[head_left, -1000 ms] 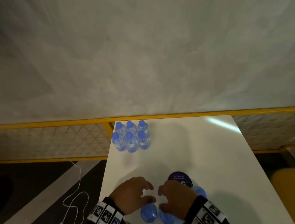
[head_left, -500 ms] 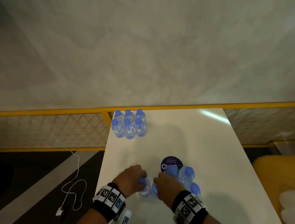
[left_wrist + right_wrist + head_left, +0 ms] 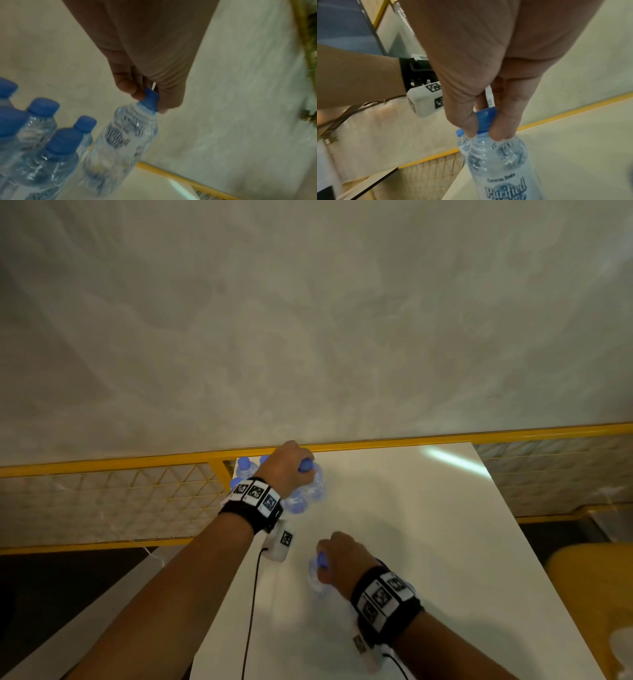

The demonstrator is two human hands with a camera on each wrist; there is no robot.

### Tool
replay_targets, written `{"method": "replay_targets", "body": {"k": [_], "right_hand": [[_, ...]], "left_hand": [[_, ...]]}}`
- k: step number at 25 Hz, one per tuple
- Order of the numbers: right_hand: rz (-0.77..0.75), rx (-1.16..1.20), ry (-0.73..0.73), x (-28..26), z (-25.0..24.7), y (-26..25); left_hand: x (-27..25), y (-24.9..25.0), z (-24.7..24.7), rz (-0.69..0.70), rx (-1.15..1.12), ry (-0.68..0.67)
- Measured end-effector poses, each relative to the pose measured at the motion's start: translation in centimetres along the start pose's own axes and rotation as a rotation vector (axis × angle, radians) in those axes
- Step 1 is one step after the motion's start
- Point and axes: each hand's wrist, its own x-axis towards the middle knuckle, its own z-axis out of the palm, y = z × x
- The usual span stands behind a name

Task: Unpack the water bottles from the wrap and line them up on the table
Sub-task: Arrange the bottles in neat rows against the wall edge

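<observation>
Setting my left hand (image 3: 286,465) down by the far group (image 3: 245,470). At the left wrist, fingers pinch the bottle (image 3: 123,142) cap; land it upright. My right hand (image 3: 488,83) pinches another bottle (image 3: 498,162) nearer me.

Head cam: high, looks fwd + down over white table (image 3: 394,508) toward grey wall, both forearms in frame, wide view. 
L wrist cam: close, looks along left hand (image 3: 145,54) to bottle cap (image 3: 148,99), wall + yellow rail (image 3: 180,180) behind. 
R wrist cam: close, along right hand (image 3: 488,60) to its bottle (image 3: 501,162). 
Shared: rail + table edge in all three; R wrist view also catches left wristband (image 3: 414,73).
</observation>
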Motion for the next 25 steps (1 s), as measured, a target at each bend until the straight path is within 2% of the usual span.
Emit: {"method": "replay_targets", "body": {"k": [3, 7, 9, 13, 20, 25], "right_hand": [[0.077, 0.077, 0.075, 4.1, -3.1, 0.4], [0.139, 0.077, 0.177, 9.4, -5.9, 2.1], [0.16, 0.008, 0.145, 11.9, -6.5, 3.0], [0.166, -0.077, 0.11, 15.6, -6.2, 4.3], [0.05, -0.003, 0.225, 18.5, -4.6, 3.3], [0.066, -0.047, 0.205, 18.5, -4.6, 2.9]], "left_hand": [[3.6, -0.6, 2.2, -0.008, -0.012, 0.067], [5.1, -1.8, 6.4, -0.082, 0.051, 0.087], [5.4, -3.0, 7.8, -0.104, 0.104, 0.102], [6.0, -4.1, 8.6, -0.144, 0.201, 0.032], [6.6, -4.6, 8.5, -0.146, 0.216, 0.021], [6.6, -4.8, 7.9, -0.18, 0.197, 0.008]]}}
